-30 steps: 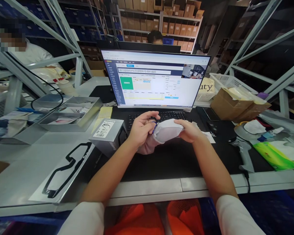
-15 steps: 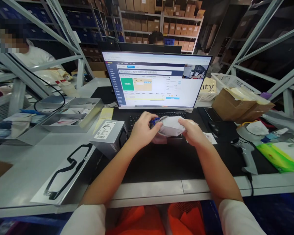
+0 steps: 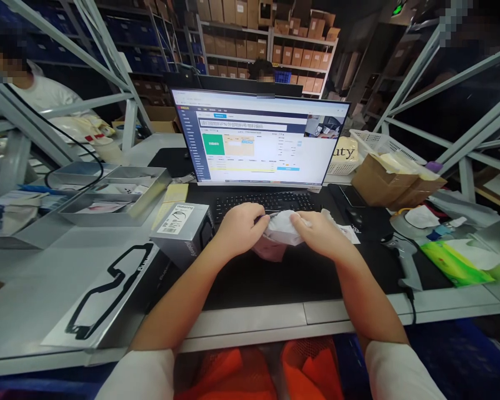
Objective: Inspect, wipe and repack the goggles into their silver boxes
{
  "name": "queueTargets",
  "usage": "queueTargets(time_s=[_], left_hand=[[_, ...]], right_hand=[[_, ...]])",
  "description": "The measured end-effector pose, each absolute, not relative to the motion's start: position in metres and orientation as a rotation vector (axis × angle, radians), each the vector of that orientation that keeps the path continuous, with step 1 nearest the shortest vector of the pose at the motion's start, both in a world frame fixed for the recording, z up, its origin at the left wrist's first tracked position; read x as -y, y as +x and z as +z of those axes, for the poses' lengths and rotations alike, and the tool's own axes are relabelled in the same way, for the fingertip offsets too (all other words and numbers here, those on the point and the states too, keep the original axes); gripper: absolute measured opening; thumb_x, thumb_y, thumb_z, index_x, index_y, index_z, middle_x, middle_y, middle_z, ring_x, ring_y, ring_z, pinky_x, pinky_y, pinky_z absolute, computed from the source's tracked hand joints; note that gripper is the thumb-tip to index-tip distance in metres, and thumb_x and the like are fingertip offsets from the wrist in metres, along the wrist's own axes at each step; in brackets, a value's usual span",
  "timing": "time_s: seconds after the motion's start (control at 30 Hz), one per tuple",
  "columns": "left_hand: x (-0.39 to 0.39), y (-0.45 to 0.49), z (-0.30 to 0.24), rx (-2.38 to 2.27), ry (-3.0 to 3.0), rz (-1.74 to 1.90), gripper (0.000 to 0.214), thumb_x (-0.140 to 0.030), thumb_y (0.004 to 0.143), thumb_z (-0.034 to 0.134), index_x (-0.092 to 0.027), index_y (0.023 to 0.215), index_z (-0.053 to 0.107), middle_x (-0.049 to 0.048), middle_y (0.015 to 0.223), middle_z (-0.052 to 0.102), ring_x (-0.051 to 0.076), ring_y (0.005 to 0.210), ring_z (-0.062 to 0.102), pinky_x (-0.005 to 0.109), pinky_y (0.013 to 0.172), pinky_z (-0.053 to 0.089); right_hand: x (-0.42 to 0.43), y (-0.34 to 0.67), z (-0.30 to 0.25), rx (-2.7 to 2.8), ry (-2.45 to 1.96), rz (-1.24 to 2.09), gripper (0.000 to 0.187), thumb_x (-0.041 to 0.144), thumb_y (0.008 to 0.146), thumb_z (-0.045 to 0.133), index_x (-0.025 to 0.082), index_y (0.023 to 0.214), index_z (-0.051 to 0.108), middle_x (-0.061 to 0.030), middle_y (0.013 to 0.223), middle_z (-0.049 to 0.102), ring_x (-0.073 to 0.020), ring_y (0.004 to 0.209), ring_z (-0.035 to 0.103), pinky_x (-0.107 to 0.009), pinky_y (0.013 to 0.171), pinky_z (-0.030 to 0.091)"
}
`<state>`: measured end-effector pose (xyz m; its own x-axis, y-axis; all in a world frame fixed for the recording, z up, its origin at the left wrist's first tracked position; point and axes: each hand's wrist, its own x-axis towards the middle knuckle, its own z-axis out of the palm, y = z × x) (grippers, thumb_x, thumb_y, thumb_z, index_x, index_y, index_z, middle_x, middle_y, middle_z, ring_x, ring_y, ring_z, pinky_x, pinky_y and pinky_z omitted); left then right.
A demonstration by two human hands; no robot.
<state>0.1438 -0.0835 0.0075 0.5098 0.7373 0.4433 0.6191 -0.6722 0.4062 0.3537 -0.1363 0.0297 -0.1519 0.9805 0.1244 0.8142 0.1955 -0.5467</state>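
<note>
A crumpled white-grey bag or wrapped bundle [image 3: 284,229] is held between both hands above the black mat. My left hand [image 3: 244,226] grips its left edge, with the thumb laid over the side. On the right edge my right hand [image 3: 319,230] is closed, its thumb pressing the top. Pinkish material [image 3: 271,250] hangs beneath the bundle. What lies inside the bundle is hidden. Behind the hands is a black keyboard [image 3: 229,204], and a grey eyewear box [image 3: 184,230] stands left of my left hand.
A monitor [image 3: 250,150] rises behind the keyboard. At left lie a flat box with a glasses outline [image 3: 104,294] and grey trays [image 3: 150,208] of papers. To the right are a mouse [image 3: 353,218], barcode scanner [image 3: 406,261], green packet [image 3: 452,264] and cardboard box [image 3: 383,176].
Both hands have come slightly lower with the bundle, showing more keyboard. The bundle is tilted differently, and the blue bit by my left fingers is out of sight. The view has shifted a little.
</note>
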Motion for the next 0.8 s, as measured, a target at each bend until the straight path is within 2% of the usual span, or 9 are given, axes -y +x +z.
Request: queueTargets(time_s=[0.2,0.33,0.43,0.53,0.6,0.7,0.8], left_hand=[[0.103,0.160,0.010,-1.244,2.549,0.810,0.032,-0.035,0.096,0.043,-0.021,0.067,0.045,0.0019,0.068,0.058,0.019,0.066,0.054,0.032,0.061,0.028],[0.112,0.176,0.005,-1.138,2.376,0.925,0.033,-0.037,0.099,0.038,-0.021,0.072,0.049,0.0012,0.069,0.060,0.018,0.067,0.055,0.031,0.063,0.032],[0.107,0.179,-0.005,-1.015,2.058,0.917,0.035,-0.047,0.095,0.046,-0.021,0.073,0.050,-0.0008,0.069,0.059,0.017,0.066,0.056,0.028,0.063,0.037],[0.098,0.179,-0.020,-0.934,1.837,0.764,0.041,-0.055,0.078,0.068,-0.020,0.071,0.049,-0.0033,0.066,0.055,0.014,0.062,0.052,0.025,0.058,0.037],[0.094,0.180,-0.031,-0.905,1.705,0.711,0.041,-0.051,0.071,0.073,-0.020,0.067,0.046,-0.0049,0.062,0.050,0.012,0.058,0.047,0.024,0.055,0.034],[0.091,0.181,-0.047,-0.892,1.560,0.736,0.031,-0.034,0.067,0.069,-0.020,0.062,0.041,-0.0070,0.058,0.042,0.008,0.053,0.038,0.022,0.051,0.028],[0.090,0.180,-0.059,-0.937,1.559,0.832,0.025,-0.024,0.063,0.060,-0.021,0.060,0.036,-0.0083,0.057,0.034,0.007,0.052,0.031,0.022,0.050,0.024]], right_hand=[[0.143,0.334,0.029,2.262,-1.853,0.110,0.039,0.032,0.102,0.034,0.019,0.076,0.058,-0.0079,0.081,0.070,-0.0204,0.074,0.062,-0.031,0.061,0.026],[0.137,0.322,0.015,2.356,-1.873,0.074,0.016,0.027,0.094,0.050,0.018,0.091,0.063,-0.0098,0.090,0.073,-0.0245,0.080,0.067,-0.030,0.062,0.030],[0.135,0.324,0.005,2.076,-1.980,0.043,0.015,0.030,0.093,0.050,0.018,0.097,0.059,-0.0088,0.087,0.072,-0.0253,0.079,0.067,-0.030,0.061,0.029],[0.136,0.331,-0.004,1.995,-1.939,0.116,0.024,0.032,0.083,0.061,0.019,0.102,0.054,-0.0061,0.083,0.069,-0.0240,0.073,0.064,-0.029,0.059,0.027],[0.140,0.335,-0.008,2.036,-1.836,0.307,0.027,0.031,0.079,0.063,0.020,0.101,0.052,-0.0032,0.082,0.067,-0.0209,0.070,0.060,-0.028,0.058,0.029],[0.148,0.343,-0.015,2.062,-1.631,0.693,0.031,0.029,0.077,0.065,0.022,0.104,0.053,-0.0002,0.089,0.067,-0.0172,0.074,0.059,-0.026,0.063,0.038],[0.159,0.352,-0.030,2.013,-1.430,0.831,0.058,0.027,0.074,0.071,0.022,0.128,0.049,-0.0052,0.119,0.064,-0.0194,0.098,0.061,-0.029,0.081,0.046]])
